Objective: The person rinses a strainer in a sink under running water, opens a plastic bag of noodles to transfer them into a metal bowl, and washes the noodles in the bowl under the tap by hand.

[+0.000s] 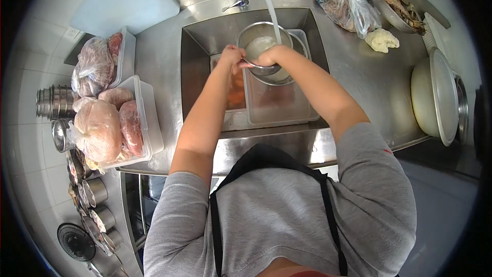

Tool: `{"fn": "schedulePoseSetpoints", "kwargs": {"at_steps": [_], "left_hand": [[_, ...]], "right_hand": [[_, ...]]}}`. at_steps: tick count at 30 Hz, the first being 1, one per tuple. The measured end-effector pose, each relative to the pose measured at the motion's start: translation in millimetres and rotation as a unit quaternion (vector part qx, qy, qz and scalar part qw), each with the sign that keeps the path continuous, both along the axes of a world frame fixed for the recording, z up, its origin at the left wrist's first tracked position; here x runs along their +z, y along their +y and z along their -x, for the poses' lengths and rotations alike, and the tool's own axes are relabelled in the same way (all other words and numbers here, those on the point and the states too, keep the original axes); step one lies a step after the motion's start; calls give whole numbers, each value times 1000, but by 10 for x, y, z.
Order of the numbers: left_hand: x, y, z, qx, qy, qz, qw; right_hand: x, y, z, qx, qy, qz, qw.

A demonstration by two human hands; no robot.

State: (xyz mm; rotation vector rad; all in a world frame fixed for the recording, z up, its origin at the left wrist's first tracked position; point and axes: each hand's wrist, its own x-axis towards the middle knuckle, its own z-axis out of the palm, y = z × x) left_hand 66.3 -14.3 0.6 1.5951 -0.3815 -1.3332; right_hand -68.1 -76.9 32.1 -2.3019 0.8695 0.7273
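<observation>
My left hand grips the left rim of a round metal bowl above the sink. My right hand reaches over the bowl's near edge, its fingers hidden inside. A stream of water runs down into the bowl, where the liquid looks cloudy and pale. Under it a second metal bowl shows partly, resting over a translucent plastic container. To the left in the sink, something orange-red lies in another container.
Tubs of bagged meat stand on the left counter. Right of the sink are a filled plastic bag, a pale lump, a metal bowl of brown pieces and a large basin. A blue board leans behind.
</observation>
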Motion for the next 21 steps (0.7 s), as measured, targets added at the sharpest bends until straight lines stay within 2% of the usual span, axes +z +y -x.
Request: {"fn": "schedulePoseSetpoints", "kwargs": {"at_steps": [1,2,4,5,6,7,8,9,10,11,12,13,14,15,16,17,18,19,20,21], "left_hand": [[-3,15,-61,25,23,1,999],[0,39,-137,29,25,0,999],[110,129,-336,-55,3,24,998],[127,168,-468,-88,-40,41,994],[140,220,-599,-122,-82,57,987],[261,316,-676,-137,-85,82,983],[377,412,-731,-148,-103,82,980],[445,518,-803,-153,-129,79,977],[510,622,-867,-159,-156,76,972],[570,729,-912,-159,-158,75,972],[626,861,-926,-179,-186,100,961],[645,995,-943,-199,-211,125,949],[627,1112,-969,-199,-211,126,949],[569,1229,-999,-248,-369,210,871],[538,1349,-995,-287,-513,285,757],[565,1497,-903,-287,-513,284,757],[612,1664,-762,-279,-502,233,785],[645,1816,-658,-270,-491,181,809],[637,1953,-612,-270,-491,181,808],[611,2084,-572,-261,-563,188,762]], "right_hand": [[-28,4,2,-80,-52,-108,990],[-63,21,49,-77,-49,-109,990],[234,287,219,110,-58,40,991],[327,385,297,120,-119,82,982],[241,415,329,119,-119,79,983],[96,445,350,19,-303,200,932],[-37,454,357,-81,-469,309,823],[-132,413,336,-111,-508,359,775],[-226,465,292,-110,-510,356,775],[-322,531,236,-205,-497,203,818],[-366,604,187,-294,-465,42,834],[-255,696,128,-288,-387,-52,874],[-139,821,104,-336,-354,-179,854],[-258,880,41,-322,-355,-191,857],[-446,941,-28,-308,-355,-202,859],[-592,1032,-77,-301,-348,-196,866],[-710,1132,-119,-294,-340,-189,873],[-782,1215,-168,-253,-291,-113,915],[-722,1337,-178,-232,-299,-59,924],[-720,1430,-168,-227,-326,-62,916]]}}
